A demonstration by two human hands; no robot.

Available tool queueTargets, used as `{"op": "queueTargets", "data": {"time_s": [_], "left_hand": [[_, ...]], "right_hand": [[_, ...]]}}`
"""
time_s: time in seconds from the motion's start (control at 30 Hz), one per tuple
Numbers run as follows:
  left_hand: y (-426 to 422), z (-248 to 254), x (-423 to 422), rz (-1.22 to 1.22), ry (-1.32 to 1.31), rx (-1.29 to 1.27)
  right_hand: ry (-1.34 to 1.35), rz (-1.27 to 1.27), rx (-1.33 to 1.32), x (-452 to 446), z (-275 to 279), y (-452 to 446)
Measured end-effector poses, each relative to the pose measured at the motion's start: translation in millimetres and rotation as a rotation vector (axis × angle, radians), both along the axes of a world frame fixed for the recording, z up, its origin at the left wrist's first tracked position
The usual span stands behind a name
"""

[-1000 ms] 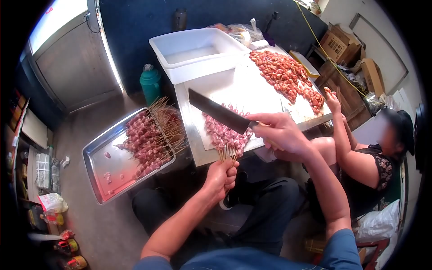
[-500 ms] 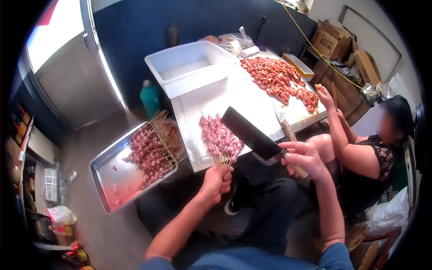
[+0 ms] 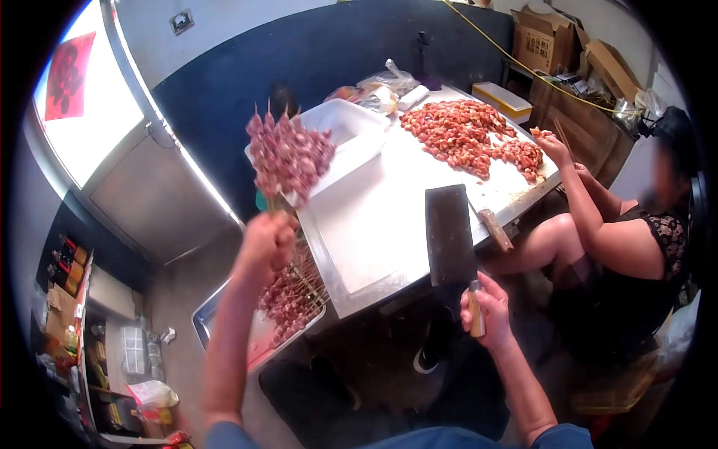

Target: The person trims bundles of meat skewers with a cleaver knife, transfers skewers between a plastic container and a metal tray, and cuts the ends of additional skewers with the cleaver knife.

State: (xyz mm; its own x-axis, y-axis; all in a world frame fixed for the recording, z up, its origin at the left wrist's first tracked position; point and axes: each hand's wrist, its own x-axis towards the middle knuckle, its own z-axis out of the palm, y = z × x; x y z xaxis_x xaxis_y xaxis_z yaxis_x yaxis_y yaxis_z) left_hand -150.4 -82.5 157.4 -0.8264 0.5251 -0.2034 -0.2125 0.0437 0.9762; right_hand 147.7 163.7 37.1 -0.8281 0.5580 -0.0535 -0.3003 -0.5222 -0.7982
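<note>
My left hand (image 3: pixel 271 241) is closed round the sticks of a bunch of meat skewers (image 3: pixel 290 156), raised with the meat upward in front of the white tub (image 3: pixel 350 135). In my right hand (image 3: pixel 490 308) is the wooden handle of a cleaver (image 3: pixel 450 236), its broad dark blade pointing up beside the table's front edge. Below my left arm, a metal tray (image 3: pixel 206 314) holds more skewers (image 3: pixel 293 299), partly hidden by that arm. A heap of cut meat (image 3: pixel 460 135) lies on the white table (image 3: pixel 359 232).
A seated co-worker (image 3: pixel 621 232) at the right holds sticks and meat. A second wooden-handled knife (image 3: pixel 495 230) rests at the table edge. Plastic bags (image 3: pixel 378 91) stand behind the tub, cardboard boxes (image 3: pixel 544 46) at the back right. Shelves (image 3: pixel 82 329) line the left.
My left hand has lifted the skewers off the table, up and to the left. The cleaver has turned upright and moved down with my right hand. The whole view has shifted.
</note>
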Motion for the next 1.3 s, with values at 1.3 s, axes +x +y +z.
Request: {"op": "queueTargets", "data": {"time_s": [1.3], "left_hand": [[-123.5, -110.8, -88.7, 0.272, 0.892, -0.431]], "right_hand": [[0.169, 0.040, -0.111, -37.3, -32.8, -35.6]]}}
